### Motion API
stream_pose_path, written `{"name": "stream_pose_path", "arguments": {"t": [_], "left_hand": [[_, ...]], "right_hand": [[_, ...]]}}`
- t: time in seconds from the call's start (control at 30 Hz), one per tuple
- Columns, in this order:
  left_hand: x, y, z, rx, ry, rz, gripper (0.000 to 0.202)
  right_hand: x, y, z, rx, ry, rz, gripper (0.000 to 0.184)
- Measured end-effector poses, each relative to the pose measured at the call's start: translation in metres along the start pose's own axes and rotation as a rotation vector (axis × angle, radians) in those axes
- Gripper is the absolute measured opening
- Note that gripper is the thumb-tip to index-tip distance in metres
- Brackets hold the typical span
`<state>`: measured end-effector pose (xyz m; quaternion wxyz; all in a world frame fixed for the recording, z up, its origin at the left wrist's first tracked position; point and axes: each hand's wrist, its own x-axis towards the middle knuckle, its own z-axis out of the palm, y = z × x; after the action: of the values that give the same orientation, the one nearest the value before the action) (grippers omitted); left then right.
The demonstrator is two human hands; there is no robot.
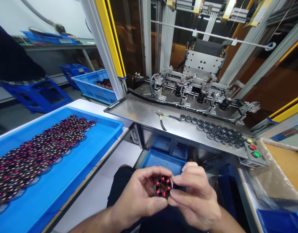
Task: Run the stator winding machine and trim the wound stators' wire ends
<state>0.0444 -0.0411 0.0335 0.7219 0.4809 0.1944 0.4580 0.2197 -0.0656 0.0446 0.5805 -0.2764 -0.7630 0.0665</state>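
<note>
A wound motor stator, a dark ring with red wire coils inside, is held up low in the middle of the view. My left hand curls around its left side, with the thumb along the lower edge. From the right, my right hand pinches at the ring's right edge with thumb and fingers. Whether a thin wire end is also between those fingertips, I cannot tell. Bare black stator cores stand in rows on the metal ledge ahead. Green-handled cutting pliers lie beside them.
At left, a blue tray bears many wound stators. Behind the ledge stands a winding machine, with push buttons at right. A blue bin sits under the ledge. A person is at far left.
</note>
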Motion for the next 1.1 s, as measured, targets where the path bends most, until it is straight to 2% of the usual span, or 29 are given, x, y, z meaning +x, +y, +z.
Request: {"name": "stream_pose_path", "arguments": {"t": [0.17,0.23,0.33,0.43,0.53,0.63,0.73,0.8,0.9,1.1], "left_hand": [[0.001,-0.002,0.009,0.395,0.191,0.475,0.049],[0.0,-0.005,0.009,0.452,0.208,0.556,0.052],[-0.003,-0.009,0.01,0.443,0.216,0.585,0.052],[-0.006,-0.013,0.012,0.39,0.265,0.549,0.051],[-0.006,-0.013,0.01,0.273,0.257,0.393,0.059],[-0.002,-0.009,0.001,0.188,0.139,0.153,0.073],[0.002,-0.004,-0.01,0.166,-0.038,-0.026,0.059],[0.004,-0.003,-0.014,0.115,-0.109,-0.064,0.049],[0.004,-0.005,-0.014,0.031,-0.123,-0.071,0.042],[0.003,-0.013,-0.018,-0.092,-0.161,-0.06,0.046]], "right_hand": [[-0.003,-0.013,0.019,-0.122,0.273,0.023,0.023],[-0.003,-0.018,0.026,-0.096,0.324,0.073,0.02],[-0.006,-0.023,0.035,-0.016,0.357,0.226,0.012],[-0.01,-0.022,0.04,0.057,0.355,0.371,0.014],[-0.011,-0.016,0.039,0.072,0.312,0.366,0.014],[-0.008,-0.009,0.034,0.048,0.264,0.327,0.013],[-0.006,-0.004,0.028,0.024,0.232,0.311,0.013],[-0.005,-0.003,0.025,0.009,0.21,0.305,0.013],[-0.004,-0.004,0.021,-0.03,0.173,0.304,0.014],[0.001,-0.006,0.012,-0.122,0.111,0.344,0.017]]}}
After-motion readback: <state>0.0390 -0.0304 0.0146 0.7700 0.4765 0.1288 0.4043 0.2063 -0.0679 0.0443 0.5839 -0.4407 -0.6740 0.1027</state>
